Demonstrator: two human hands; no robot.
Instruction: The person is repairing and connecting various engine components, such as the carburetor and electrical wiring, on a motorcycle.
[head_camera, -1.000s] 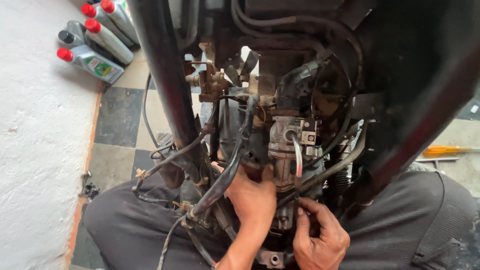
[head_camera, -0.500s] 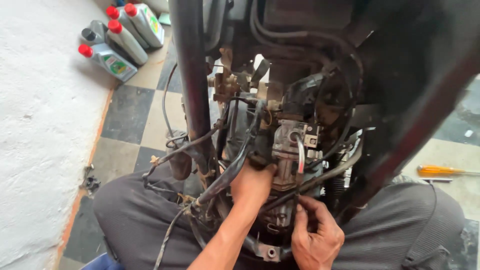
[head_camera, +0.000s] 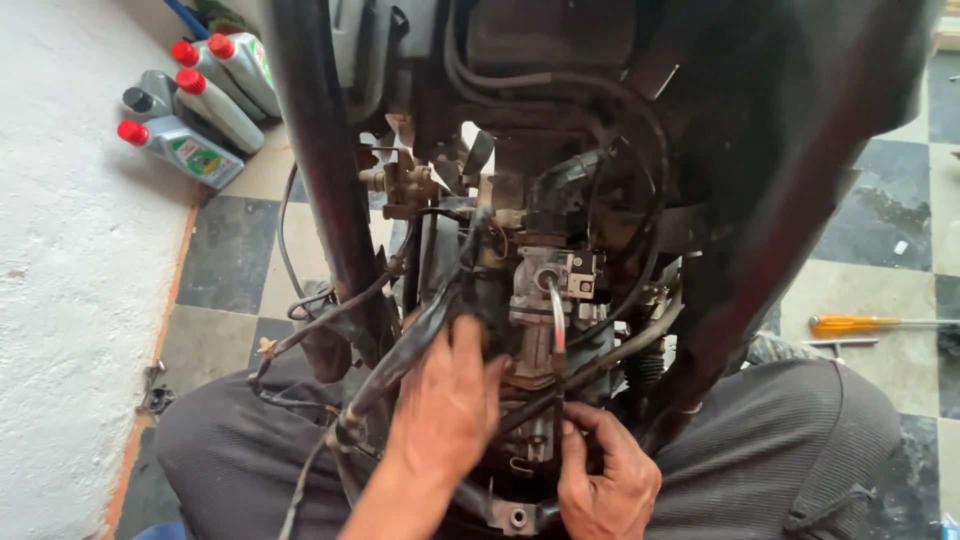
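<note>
While seated person is working under black scooter frame, left hand (head_camera: 445, 415) is pressing half-closed fingers against grey metal carburettor (head_camera: 545, 300), gripping nothing clearly. Right hand (head_camera: 605, 480) is pinching thin black hose (head_camera: 535, 408) below carburettor. Judgement: hose fitting step in hand; next move needing steady pull, firm bracing.

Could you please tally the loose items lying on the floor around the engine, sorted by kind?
Grey bottles with red caps: 3
Grey bottle without a cap: 1
Orange-handled screwdriver: 1
Total: 5
</note>
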